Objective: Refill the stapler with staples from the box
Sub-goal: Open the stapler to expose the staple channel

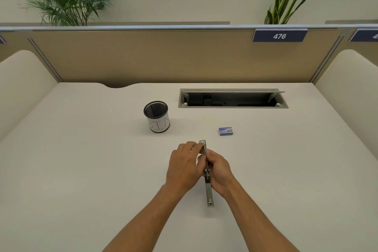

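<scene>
- We hold the stapler (207, 172) between both hands above the pale desk (81, 170), in the near middle of the view.
- The stapler is swung open into one long metal strip: its far end sits by our fingertips, and its near end points back toward us between the forearms.
- Our left hand (184, 166) is curled around the far part from the left side, with the fingers (194, 145) closed against the tip.
- Our right hand (219, 172) grips the middle part from the right side, fingers folded over the metal.
- Both hands are closed on the stapler, touching it on opposite sides; we cannot tell whether any staples lie in the channel.
- The box of staples (226, 131) lies flat on the desk, beyond our right hand and apart from it; it is small, blue and looks shut.
- A black mesh cup (156, 116) wrapped in white paper with hand-drawn letters stands upright farther left, beyond our left hand.
- Behind the box, a long cable tray (233, 99) is set into the desk with its lid raised.
- A tan partition (143, 55) closes the back of the desk and carries a dark label reading 476 (279, 36).
- Two leafy plants stand behind the partition, below a window.
</scene>
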Available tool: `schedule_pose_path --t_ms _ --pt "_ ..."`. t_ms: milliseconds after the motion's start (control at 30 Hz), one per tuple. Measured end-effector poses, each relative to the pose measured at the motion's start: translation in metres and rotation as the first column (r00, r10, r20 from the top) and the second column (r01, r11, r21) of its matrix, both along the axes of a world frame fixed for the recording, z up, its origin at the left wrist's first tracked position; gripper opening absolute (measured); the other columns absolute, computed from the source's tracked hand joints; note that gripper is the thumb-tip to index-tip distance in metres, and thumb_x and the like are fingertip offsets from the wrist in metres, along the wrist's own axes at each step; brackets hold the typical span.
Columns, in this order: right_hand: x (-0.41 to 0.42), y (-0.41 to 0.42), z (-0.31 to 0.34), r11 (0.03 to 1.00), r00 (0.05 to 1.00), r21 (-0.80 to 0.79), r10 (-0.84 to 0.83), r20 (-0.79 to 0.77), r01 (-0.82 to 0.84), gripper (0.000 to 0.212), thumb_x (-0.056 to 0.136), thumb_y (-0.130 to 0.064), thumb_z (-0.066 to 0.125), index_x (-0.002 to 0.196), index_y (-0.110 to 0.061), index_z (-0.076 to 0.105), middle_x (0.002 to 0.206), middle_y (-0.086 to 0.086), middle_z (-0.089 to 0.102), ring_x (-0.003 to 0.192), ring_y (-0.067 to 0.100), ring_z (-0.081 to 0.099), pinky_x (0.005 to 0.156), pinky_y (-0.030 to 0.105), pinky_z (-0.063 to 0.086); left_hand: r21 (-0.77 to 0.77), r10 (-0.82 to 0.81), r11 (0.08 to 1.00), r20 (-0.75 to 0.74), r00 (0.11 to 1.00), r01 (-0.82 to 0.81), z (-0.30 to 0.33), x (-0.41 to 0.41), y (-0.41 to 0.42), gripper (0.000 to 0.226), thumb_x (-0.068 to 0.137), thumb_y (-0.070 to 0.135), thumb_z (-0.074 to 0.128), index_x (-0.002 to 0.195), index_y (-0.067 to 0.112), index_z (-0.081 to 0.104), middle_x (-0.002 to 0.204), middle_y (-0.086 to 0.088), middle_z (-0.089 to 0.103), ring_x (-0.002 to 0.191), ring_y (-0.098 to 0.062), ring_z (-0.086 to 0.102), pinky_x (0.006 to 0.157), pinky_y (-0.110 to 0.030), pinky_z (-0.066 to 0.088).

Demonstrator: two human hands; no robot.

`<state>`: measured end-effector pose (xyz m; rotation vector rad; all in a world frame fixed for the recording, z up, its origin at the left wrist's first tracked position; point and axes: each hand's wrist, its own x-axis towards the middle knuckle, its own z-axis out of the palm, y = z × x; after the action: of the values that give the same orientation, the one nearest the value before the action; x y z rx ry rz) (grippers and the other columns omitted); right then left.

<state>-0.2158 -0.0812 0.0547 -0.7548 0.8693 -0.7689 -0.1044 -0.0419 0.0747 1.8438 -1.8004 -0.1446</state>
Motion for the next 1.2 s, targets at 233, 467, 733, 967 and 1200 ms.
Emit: schedule_pose_path --t_ms 233,467,733,967,1200 --pt "0.0035 0.0011 -0.0026 1.0 1.0 0.003 0.019 -0.01 -0.019 0.044 0.102 -0.024 0.032 0.098 -0.018 0.076 0.06 -0.001 0.053 0.052 0.011 0.048 0.049 0.023 0.043 -0.016 -0.003 1.0 -0.046 0.999 0.003 -0.0032 0.0028 0.0004 0.027 0.089 0.028 0.051 0.114 0.022 0.059 0.11 0.005 0.06 0.098 -0.016 0.052 0.079 -0.031 0.045" --pt "0.0057 0.0011 -0.0001 1.0 1.0 0.018 -0.02 0.008 0.02 0.038 0.101 -0.024 0.039 0.096 -0.018 0.076 0.082 0.005 0.065 0.074 0.017 0.057 0.061 0.029 0.049 -0.139 0.031 0.99 0.057 0.998 -0.022 -0.0075 0.0008 0.0066 0.033 0.092 0.027 0.049 0.118 0.013 0.064 0.109 -0.003 0.068 0.095 -0.021 0.062 0.073 -0.035 0.054" --pt "0.0037 0.0033 0.0002 0.996 0.999 0.09 -0.021 0.049 0.016 0.04 0.103 -0.025 0.038 0.096 -0.016 0.077 0.08 0.002 0.073 0.066 0.012 0.065 0.054 0.024 0.053 -0.118 -0.02 0.992 0.167 0.986 0.04 -0.0061 0.005 0.0066 0.02 0.088 0.022 0.063 0.107 0.018 0.069 0.102 -0.002 0.068 0.09 -0.024 0.062 0.063 -0.037 0.051" --pt "0.0016 0.003 -0.0058 0.994 0.998 0.105 -0.017 0.066 0.01 0.043 0.103 -0.024 0.037 0.09 -0.016 0.077 0.074 0.002 0.068 0.063 0.012 0.061 0.056 0.025 0.052 -0.12 -0.073 0.989 0.149 0.986 0.091 -0.0062 0.0052 0.0068 0.006 0.085 0.019 0.068 0.089 0.018 0.072 0.094 -0.002 0.067 0.084 -0.026 0.061 0.063 -0.038 0.05" --pt "0.0025 0.003 -0.0044 0.994 0.997 0.105 -0.019 0.072 0.011 0.039 0.103 -0.023 0.038 0.094 -0.014 0.075 0.067 0.001 0.061 0.058 0.012 0.059 0.06 0.029 0.054 -0.049 -0.014 0.999 -0.174 0.985 0.006 -0.0058 0.0062 0.0045 0.017 0.088 0.023 0.063 0.104 0.023 0.067 0.099 0.004 0.062 0.093 -0.013 0.055 0.076 -0.026 0.047"
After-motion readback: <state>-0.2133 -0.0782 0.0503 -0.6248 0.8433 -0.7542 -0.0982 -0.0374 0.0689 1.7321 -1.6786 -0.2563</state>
